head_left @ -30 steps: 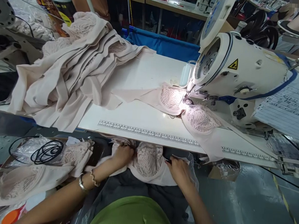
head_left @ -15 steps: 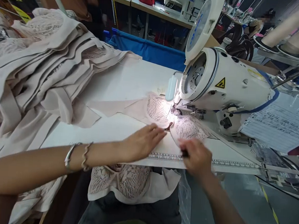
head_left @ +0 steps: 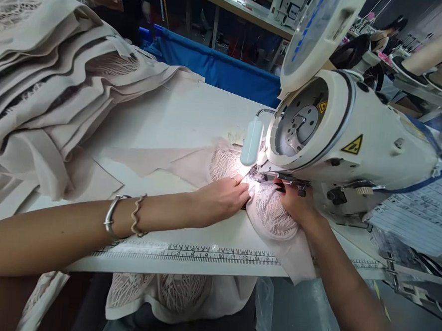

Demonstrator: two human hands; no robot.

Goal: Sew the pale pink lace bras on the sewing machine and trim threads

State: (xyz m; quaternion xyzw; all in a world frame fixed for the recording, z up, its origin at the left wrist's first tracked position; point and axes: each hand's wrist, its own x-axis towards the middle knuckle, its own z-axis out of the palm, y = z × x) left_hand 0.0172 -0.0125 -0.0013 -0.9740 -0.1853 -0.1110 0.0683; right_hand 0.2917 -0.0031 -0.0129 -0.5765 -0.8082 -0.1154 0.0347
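Note:
A pale pink lace bra (head_left: pixel 274 216) lies under the needle area of a white sewing machine (head_left: pixel 361 139), lit by its lamp. My left hand (head_left: pixel 224 198) is closed on the bra's middle, just left of the presser foot, with fingertips pinching the fabric. Beside the foot, my right hand (head_left: pixel 296 200) reaches in under the machine head, over the right cup. Small dark blades, like thread snips (head_left: pixel 279 186), stick out from its fingers, which are curled and partly hidden. One wing of the bra stretches left across the table; the other hangs over the front edge.
A tall pile of pink bras (head_left: pixel 53 85) covers the table's left side. Another lace bra (head_left: pixel 183 295) rests on my lap. A ruler strip (head_left: pixel 215 255) runs along the front edge. Behind the table hangs blue cloth (head_left: pixel 220 60). Written paper (head_left: pixel 416 210) is at the right.
My right hand has moved up from the front edge to beside the presser foot. My left hand has gone from lying over the bra to pinching it. The right cup has turned toward me.

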